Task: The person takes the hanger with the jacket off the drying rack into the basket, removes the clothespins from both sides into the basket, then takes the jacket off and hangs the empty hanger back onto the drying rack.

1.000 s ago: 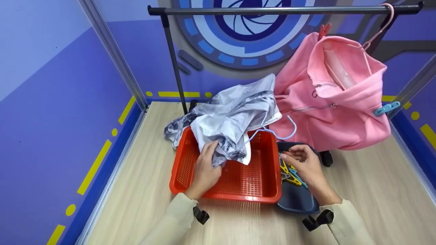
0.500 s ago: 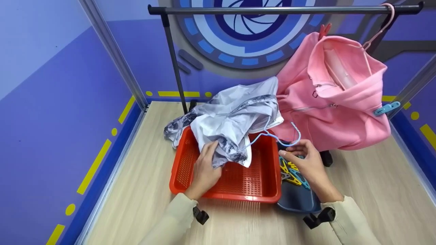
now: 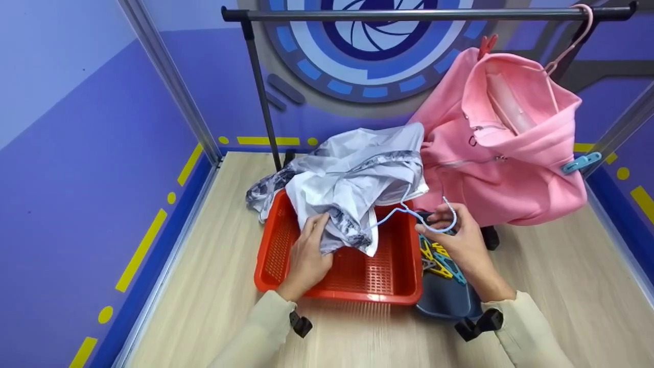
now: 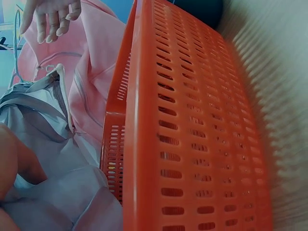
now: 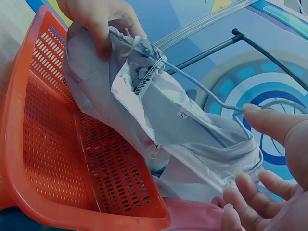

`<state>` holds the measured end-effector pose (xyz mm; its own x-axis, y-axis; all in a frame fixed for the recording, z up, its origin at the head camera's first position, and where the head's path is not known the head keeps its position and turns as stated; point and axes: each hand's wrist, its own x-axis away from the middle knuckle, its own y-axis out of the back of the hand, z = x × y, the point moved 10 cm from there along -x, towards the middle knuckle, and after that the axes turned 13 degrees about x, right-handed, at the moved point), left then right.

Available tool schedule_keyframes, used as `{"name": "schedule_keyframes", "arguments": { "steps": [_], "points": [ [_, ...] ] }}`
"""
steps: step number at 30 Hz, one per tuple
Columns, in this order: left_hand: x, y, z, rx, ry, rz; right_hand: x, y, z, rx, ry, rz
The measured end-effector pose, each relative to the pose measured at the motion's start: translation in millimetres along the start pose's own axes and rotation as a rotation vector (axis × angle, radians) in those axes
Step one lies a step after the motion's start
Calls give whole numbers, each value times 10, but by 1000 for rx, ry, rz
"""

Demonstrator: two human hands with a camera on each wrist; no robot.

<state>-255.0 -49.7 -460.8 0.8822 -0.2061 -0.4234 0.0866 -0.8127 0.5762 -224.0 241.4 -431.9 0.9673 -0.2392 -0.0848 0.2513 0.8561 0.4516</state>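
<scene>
My left hand point(image 3: 309, 258) grips the grey-and-white zip jacket point(image 3: 352, 174) near its patterned collar, fingers curled into the cloth. A blue-and-white hanger point(image 5: 199, 85) sits inside the jacket, its shoulders partly hidden by fabric and its hook sticking out to the right. My right hand point(image 3: 465, 250) is at that hook, fingers spread and relaxed. In the right wrist view the thumb overlaps the hanger's neck, and the other fingers hold nothing. The jacket drapes over the back of the red basket point(image 3: 352, 295), its zip edge point(image 5: 130, 113) hanging open.
A dark tray point(image 3: 444, 304) with several yellow, blue and grey clothespins point(image 3: 442, 266) lies right of the basket. Behind, a pink hoodie point(image 3: 516, 184) hangs from the rack's bar point(image 3: 409, 15) on a pink hanger, with a red and a blue clothespin on it.
The hanger and the jacket's right side have shifted right and down, bringing the hook over my right hand. The right hand has come up slightly; the left keeps its grip.
</scene>
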Motion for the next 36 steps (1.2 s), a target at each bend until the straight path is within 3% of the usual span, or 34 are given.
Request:
{"name": "schedule_keyframes", "arguments": {
  "steps": [13, 22, 36],
  "points": [
    [-5, -6, 25, -41, 20, 13, 7, -83, 19, -1, 22, 59],
    [6, -7, -18, -86, -18, -10, 3, -61, -6, 31, 9, 46],
    [42, 19, -182, -181, -127, -41, -51, -67, -118, 383, 30, 0]
  ]
}}
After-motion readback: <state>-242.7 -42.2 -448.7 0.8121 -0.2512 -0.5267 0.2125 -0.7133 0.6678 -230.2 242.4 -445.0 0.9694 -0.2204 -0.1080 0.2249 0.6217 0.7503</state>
